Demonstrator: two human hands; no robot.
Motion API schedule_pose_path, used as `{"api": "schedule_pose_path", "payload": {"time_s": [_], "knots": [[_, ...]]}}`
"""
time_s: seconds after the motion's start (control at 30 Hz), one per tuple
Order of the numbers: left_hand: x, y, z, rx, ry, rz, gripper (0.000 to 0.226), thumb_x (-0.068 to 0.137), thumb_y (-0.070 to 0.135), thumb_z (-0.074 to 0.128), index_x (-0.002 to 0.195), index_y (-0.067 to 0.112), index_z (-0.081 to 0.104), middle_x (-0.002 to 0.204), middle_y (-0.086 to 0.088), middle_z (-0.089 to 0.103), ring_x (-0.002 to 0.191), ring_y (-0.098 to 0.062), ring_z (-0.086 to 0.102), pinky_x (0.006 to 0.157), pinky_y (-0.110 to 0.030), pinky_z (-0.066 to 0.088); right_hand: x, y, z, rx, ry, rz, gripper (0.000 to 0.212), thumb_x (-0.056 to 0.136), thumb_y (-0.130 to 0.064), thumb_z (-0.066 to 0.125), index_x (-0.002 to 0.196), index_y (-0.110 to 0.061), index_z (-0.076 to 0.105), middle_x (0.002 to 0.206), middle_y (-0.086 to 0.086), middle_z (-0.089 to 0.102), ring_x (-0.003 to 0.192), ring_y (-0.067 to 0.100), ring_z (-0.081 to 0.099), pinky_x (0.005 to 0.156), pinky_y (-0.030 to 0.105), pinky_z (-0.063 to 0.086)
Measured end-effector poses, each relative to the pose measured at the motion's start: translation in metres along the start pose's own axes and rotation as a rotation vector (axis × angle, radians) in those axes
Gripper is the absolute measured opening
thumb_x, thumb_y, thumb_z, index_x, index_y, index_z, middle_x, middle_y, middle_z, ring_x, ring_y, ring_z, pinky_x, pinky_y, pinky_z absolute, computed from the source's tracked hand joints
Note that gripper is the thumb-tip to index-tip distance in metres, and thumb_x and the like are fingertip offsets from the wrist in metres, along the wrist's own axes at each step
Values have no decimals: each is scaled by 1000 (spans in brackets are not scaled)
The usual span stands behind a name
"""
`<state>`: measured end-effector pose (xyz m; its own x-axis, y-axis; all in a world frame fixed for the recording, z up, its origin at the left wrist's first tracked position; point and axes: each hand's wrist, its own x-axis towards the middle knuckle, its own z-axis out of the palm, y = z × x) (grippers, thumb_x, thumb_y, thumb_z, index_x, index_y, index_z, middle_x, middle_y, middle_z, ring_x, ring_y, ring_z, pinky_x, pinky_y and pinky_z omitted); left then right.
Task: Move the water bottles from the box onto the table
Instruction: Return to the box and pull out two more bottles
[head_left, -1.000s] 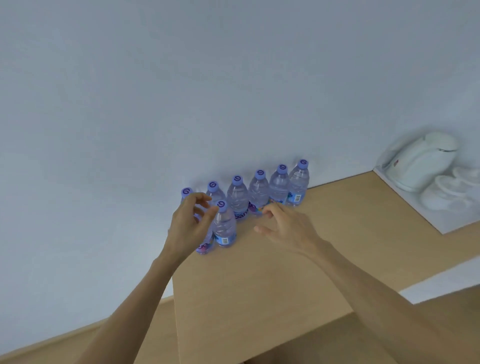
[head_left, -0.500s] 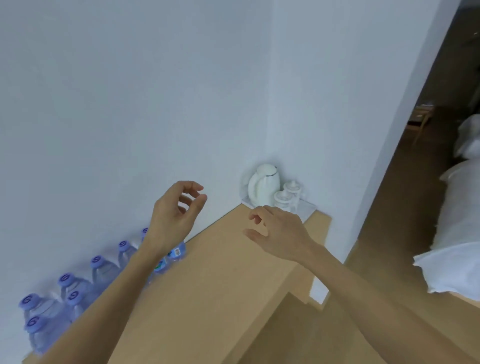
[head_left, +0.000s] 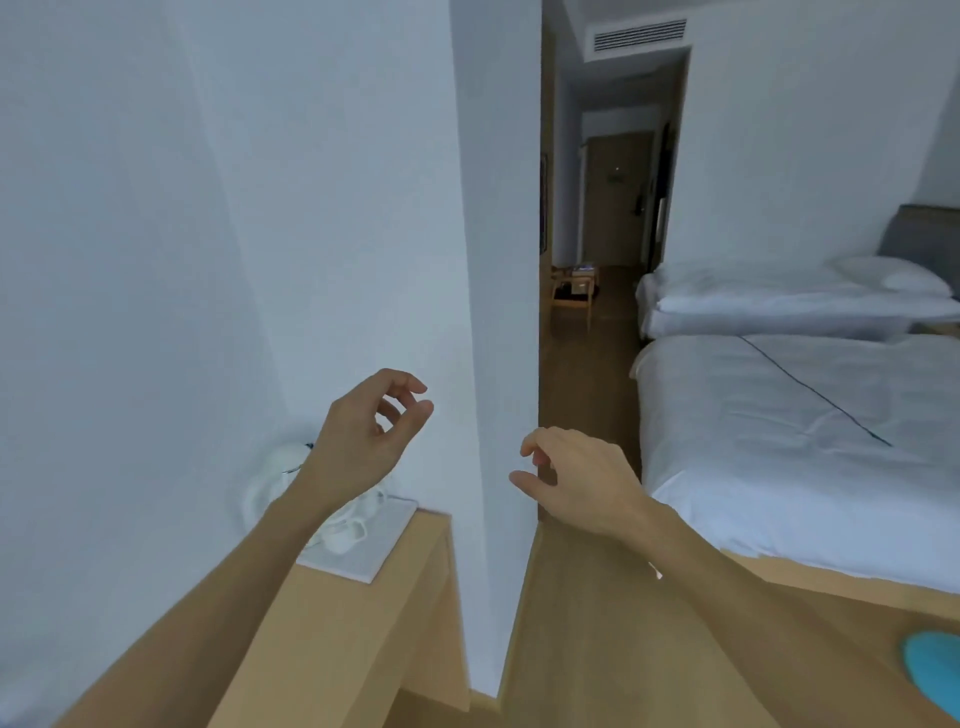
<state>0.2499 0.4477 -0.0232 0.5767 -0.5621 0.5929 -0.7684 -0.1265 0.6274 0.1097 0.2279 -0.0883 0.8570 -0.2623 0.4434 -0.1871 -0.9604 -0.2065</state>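
Note:
No water bottle and no box shows in the head view at this moment. My left hand (head_left: 366, 441) hangs in the air above the far end of the wooden table (head_left: 332, 639), fingers loosely curled, holding nothing. My right hand (head_left: 576, 480) floats to the right of the wall corner, over the floor, fingers relaxed and empty. Both forearms reach in from the bottom of the view.
A white kettle (head_left: 272, 478) and cups (head_left: 345, 532) stand on a white tray (head_left: 374, 556) at the table's far end, partly behind my left arm. A wall corner (head_left: 498, 312) juts out ahead. Two white beds (head_left: 810, 441) fill the right. A corridor (head_left: 613, 208) runs beyond.
The view has swung right, away from the row of bottles on the table, which has left the view. Both hands stayed raised and empty; beds and corridor have come into sight.

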Motion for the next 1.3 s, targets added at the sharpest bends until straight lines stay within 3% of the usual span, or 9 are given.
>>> {"api": "schedule_pose_path", "payload": {"time_s": [0.07,0.13,0.23,0.47,0.6,0.73,1.0,1.1,1.3], "knots": [[25,-1,32,-21,-36,14,11,90,38,63,99,36,60,93,16,63,80,-7,61,67,-19,49,4,33,-5,-21,12,50,36,87,-66,45,107,-37,54,89,-23,51,76,1,50,60,16,35],[51,-4,63,-44,-68,22,10,90,39,63,99,37,60,94,18,63,81,-6,61,68,-21,49,10,64,-8,-39,10,89,35,88,-64,46,108,-36,54,91,-23,52,78,2,52,63,18,38],[93,-11,109,-66,-104,48,11,90,39,62,101,35,60,94,20,62,83,-4,60,63,-12,45,27,107,-9,-74,0,146,35,89,-62,47,110,-35,53,97,-20,56,82,3,54,72,22,47],[221,-40,206,-76,-138,146,12,91,38,61,102,37,57,97,25,58,87,2,59,61,-4,45,107,214,1,-144,8,246,36,89,-64,45,112,-37,51,104,-20,58,89,3,54,76,20,43],[294,-57,250,-100,-153,163,11,91,41,60,100,43,54,95,27,57,91,9,55,59,-2,44,158,271,3,-169,42,289,35,87,-67,44,109,-40,49,103,-22,58,83,1,52,70,18,38],[352,-73,293,-102,-160,151,11,91,42,60,100,43,54,94,28,56,86,1,59,59,-2,42,201,323,9,-162,68,321,35,86,-67,45,109,-41,48,100,-23,56,83,1,51,70,19,35],[450,-115,394,-115,-204,141,12,91,39,60,102,40,56,94,25,58,90,7,55,62,-3,44,283,445,42,-137,68,324,36,87,-66,45,110,-39,49,98,-22,56,84,1,53,70,22,41],[493,-127,435,-91,-213,124,13,92,39,59,105,37,57,96,24,58,90,-1,58,64,-5,44,322,498,52,-116,70,298,36,87,-65,44,109,-38,50,99,-21,57,84,2,55,72,23,46],[591,-146,504,-70,-203,81,17,92,38,59,108,34,59,98,21,60,91,-5,59,73,-10,47,417,597,61,-76,51,257,38,87,-66,42,111,-38,49,96,-24,50,84,1,52,71,22,40]]}}
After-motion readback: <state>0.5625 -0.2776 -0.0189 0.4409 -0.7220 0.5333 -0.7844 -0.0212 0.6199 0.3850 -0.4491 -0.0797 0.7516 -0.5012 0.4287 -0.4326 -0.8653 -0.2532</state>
